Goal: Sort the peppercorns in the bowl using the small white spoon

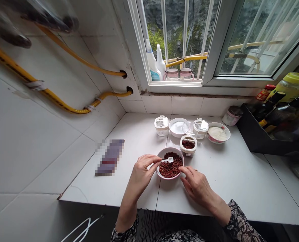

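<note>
A pinkish-white bowl (pixel 182 154) of dark red dried peppercorns (pixel 170 170) stands on the counter in front of me. My left hand (pixel 145 168) pinches the handle of a small white spoon (pixel 170 160), whose scoop hovers over the peppercorns. On the right side, my right hand (pixel 196 183) grips the bowl's rim, index finger over the edge and thumb lower down outside. Just behind the bowl is a small white-rimmed spice jar (pixel 188 152), its lid raised, with more of the dark red peppercorns inside.
Along the back stand a closed clear jar (pixel 161 126), a bowl of white grains (pixel 179 127), another white-lidded jar (pixel 201 127) and a flowered bowl of pale powder (pixel 217 133). A black bin of bottles (pixel 256 134) occupies the right. A blurred-out flat item (pixel 111 158) lies left.
</note>
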`<state>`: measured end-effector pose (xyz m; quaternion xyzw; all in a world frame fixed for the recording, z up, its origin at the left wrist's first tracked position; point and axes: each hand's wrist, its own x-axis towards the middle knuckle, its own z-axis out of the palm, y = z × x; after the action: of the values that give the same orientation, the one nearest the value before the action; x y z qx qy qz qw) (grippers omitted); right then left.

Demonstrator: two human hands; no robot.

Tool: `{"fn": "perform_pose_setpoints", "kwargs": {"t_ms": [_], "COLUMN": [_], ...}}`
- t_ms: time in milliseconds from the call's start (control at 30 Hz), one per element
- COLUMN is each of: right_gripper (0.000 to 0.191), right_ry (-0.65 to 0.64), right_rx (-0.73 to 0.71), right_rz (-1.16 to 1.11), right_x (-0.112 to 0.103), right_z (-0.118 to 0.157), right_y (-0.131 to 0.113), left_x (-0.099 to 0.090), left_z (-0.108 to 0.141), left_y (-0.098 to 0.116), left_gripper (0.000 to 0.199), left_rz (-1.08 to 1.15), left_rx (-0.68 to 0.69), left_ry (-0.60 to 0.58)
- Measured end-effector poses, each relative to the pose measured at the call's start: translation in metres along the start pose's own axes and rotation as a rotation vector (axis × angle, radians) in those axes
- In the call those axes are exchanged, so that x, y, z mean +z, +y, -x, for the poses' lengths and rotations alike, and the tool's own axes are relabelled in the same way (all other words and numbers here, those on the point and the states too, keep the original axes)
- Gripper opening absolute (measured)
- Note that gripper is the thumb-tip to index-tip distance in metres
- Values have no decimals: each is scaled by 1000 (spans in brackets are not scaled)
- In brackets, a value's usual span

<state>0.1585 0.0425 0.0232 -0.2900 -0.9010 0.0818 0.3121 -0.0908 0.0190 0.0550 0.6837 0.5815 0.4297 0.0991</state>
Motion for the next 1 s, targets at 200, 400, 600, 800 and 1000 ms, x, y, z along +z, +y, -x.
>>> {"fn": "perform_pose_setpoints", "kwargs": {"t_ms": [200,400,600,800,1000], "right_gripper": [33,31,31,31,30], "right_ry": [13,18,20,12,21], "right_rx": [-3,-11,-10,-14,-25], "right_rz": [0,11,20,34,41], "right_x": [-1,-1,-1,-1,-2], "right_z": [-1,-1,-1,-1,-2], "right_y": [-1,-1,-2,-2,-2], "left_x": [15,14,27,19,9], "left_z": [-1,0,-1,2,6], "left_y": [4,-1,2,-4,-6], "left_gripper": [13,11,13,11,13], "left_rz": [17,43,69,70,71], "left_rx": [-49,-59,-37,-46,-51], "left_ry": [-43,1,-18,12,20]}}
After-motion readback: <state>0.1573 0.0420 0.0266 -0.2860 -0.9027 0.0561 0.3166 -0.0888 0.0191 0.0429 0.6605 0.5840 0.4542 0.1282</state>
